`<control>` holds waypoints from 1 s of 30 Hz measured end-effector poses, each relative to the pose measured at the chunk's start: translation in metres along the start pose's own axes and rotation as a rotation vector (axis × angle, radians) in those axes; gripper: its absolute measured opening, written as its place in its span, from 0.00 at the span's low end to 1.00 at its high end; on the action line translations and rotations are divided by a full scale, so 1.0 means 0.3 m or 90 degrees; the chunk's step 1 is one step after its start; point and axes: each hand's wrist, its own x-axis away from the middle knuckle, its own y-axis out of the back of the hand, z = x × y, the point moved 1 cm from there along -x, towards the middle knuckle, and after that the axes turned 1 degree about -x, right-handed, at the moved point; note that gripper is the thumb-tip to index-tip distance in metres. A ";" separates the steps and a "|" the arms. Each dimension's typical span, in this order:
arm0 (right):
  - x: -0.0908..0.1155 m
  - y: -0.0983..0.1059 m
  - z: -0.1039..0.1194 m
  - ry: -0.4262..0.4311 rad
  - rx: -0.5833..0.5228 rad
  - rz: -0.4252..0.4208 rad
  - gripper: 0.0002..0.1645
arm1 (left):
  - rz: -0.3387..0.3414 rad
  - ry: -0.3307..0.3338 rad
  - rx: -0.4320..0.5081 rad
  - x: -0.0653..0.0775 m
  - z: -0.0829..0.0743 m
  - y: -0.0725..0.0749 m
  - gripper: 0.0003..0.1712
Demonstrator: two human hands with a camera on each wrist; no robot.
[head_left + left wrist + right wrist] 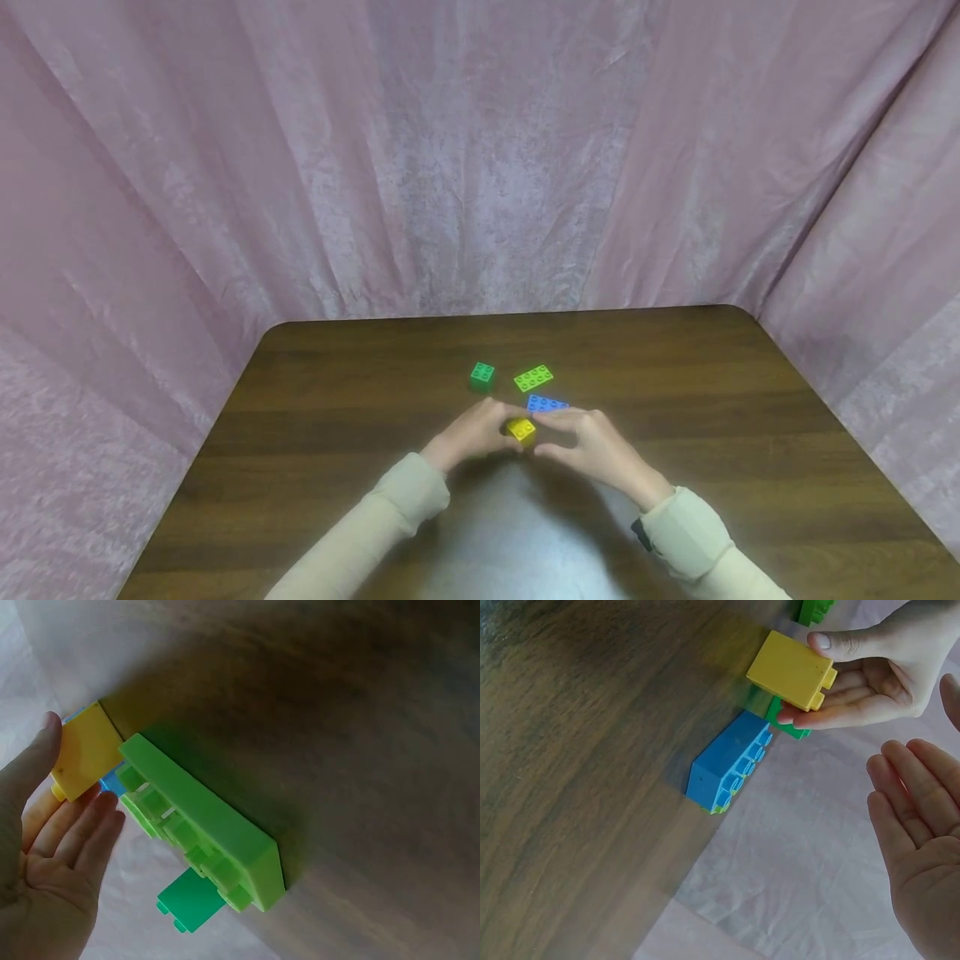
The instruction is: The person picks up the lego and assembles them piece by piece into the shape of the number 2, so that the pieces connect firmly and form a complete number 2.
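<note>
Far beyond the yellow brick (521, 432) and off to both sides of it, a pink curtain (480, 167) in long folds; spread all around the brick, a brown wooden table (337, 392) with rounded far corners; reaching toward the brick from near left and near right, two pale sleeves (367, 533); just right of the brick, the right hand (596, 450), fingers straight and thumb held apart; at the left of the brick, the left hand (476, 432), pinching it between thumb and fingers; just beyond the brick and slightly right, a blue brick (547, 405), partly hidden by the right hand; farther beyond, a lime-green brick (533, 378); beside the yellow brick in the left wrist view, a long light-green brick (199, 802); cannot tell whether the same as the lime-green one; beyond and left of the yellow brick, a small green brick (482, 374); between both hands, the yellow brick itself; cannot tell whether touching the wood.
</note>
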 end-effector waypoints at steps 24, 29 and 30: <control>-0.022 -0.052 -0.012 -0.033 -0.025 0.022 0.28 | -0.073 0.005 0.000 0.017 0.012 0.170 0.22; -0.038 -0.075 -0.014 -0.058 -0.041 0.033 0.28 | -0.100 -0.008 0.008 0.025 0.018 0.206 0.21; -0.040 -0.080 -0.014 -0.061 -0.040 0.036 0.28 | -0.105 -0.007 0.009 0.027 0.018 0.212 0.21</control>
